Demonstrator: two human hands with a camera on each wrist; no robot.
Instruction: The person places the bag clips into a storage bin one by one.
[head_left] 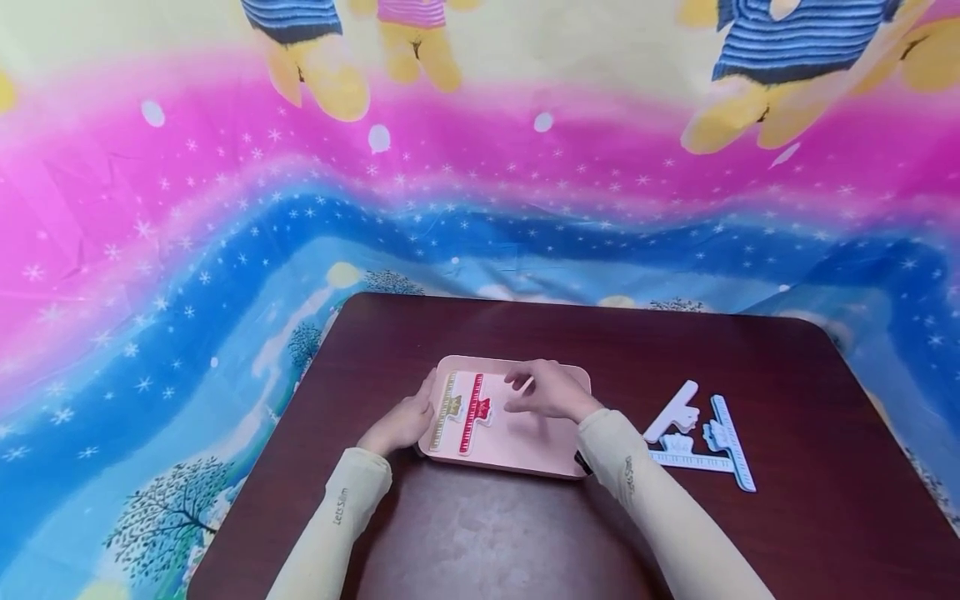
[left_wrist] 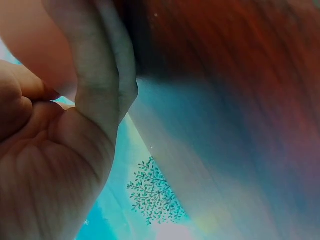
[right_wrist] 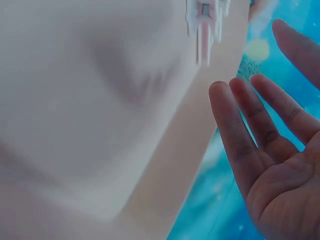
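A pink tray (head_left: 517, 458) lies on the table, and my left hand (head_left: 401, 423) grips its left edge. The left wrist view shows that hand's fingers (left_wrist: 97, 70) bent against the tray, with the thumb on the other side. On the tray's left part lie two long ruler-like clips side by side, a gold one (head_left: 442, 427) and a red one (head_left: 469, 425). Over the tray's right half hovers my right hand (head_left: 551, 390), fingers spread and holding nothing; its shadow falls on the tray floor. The right wrist view shows its palm and parted fingers (right_wrist: 230, 130).
Right of the tray, three white ruler-like clips lie close together: one slanted (head_left: 670, 414), one crosswise (head_left: 693, 461) and one pointing away (head_left: 731, 442). They sit on a dark brown table (head_left: 795, 375). A printed cloth (head_left: 480, 175) hangs behind the table.
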